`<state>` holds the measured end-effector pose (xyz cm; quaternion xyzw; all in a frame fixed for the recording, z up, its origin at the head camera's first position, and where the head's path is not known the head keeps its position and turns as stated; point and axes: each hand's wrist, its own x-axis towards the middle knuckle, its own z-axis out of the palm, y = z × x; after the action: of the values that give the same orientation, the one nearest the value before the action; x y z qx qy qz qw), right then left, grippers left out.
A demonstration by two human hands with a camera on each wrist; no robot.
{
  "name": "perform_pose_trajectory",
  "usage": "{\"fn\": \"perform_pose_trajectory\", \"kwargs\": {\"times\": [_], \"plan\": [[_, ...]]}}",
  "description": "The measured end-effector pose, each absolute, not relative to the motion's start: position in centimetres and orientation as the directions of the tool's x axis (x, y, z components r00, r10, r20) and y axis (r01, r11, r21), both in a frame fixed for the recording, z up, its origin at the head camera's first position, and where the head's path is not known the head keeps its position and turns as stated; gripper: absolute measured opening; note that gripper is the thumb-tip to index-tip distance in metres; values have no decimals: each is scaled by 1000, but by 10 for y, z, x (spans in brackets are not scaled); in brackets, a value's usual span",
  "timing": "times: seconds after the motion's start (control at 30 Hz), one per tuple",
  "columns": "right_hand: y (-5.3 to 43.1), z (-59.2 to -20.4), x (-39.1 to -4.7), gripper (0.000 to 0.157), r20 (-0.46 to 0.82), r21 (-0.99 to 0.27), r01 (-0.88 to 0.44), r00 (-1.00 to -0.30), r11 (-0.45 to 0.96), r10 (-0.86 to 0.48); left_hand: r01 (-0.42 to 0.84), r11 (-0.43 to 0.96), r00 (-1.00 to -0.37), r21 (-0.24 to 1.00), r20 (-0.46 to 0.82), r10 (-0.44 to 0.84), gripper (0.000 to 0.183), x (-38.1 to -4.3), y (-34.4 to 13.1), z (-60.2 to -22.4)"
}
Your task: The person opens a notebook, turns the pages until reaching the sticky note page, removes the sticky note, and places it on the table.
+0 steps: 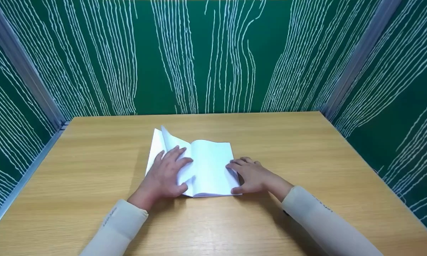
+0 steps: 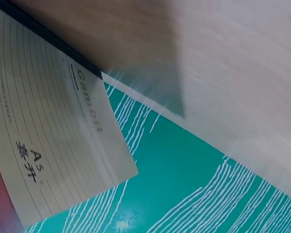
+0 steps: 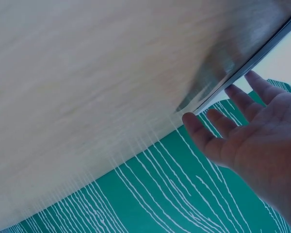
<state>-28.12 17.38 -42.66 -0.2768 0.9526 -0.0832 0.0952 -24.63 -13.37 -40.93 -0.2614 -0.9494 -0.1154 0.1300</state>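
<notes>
A notebook (image 1: 213, 167) with blank white pages lies spread on the wooden table. On its left side one leaf (image 1: 169, 137) lifts away from the pages beneath it. My left hand (image 1: 163, 177) rests over that left side, fingers spread and thumb near the bottom of the fold. Along the right edge, my right hand (image 1: 252, 176) touches the page with its fingertips, thumb at the lower corner. In the left wrist view a lined cover (image 2: 63, 126) marked "Gambit" and "A5" tilts up, with a dark strip along one edge. Loosely bent fingers (image 3: 240, 102) meet the notebook's edge in the right wrist view.
The wooden table (image 1: 103, 142) extends around the notebook on all sides. Green panels (image 1: 213, 57) with white wavy lines stand behind it and at both sides. Grey metal posts (image 1: 359, 57) rise at the back corners.
</notes>
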Motion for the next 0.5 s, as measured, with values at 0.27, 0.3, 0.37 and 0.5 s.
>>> {"fn": "perform_pose_trajectory", "kwargs": {"times": [0.27, 0.3, 0.37, 0.5], "plan": [[175, -427, -283, 87, -149, -210, -492, -838, 845, -525, 463, 876, -863, 137, 297, 409, 74, -245, -146, -402], [175, -428, -283, 87, -152, -207, -491, -838, 846, -524, 451, 882, -869, 134, 290, 400, 75, -244, -147, -402], [176, -428, -283, 87, -152, -204, -495, -836, 845, -527, 428, 894, -881, 133, 280, 380, 75, -242, -152, -402], [177, -430, -282, 88, -147, -204, -496, -837, 844, -527, 399, 905, -899, 150, 260, 353, 67, -237, -161, -405]]}}
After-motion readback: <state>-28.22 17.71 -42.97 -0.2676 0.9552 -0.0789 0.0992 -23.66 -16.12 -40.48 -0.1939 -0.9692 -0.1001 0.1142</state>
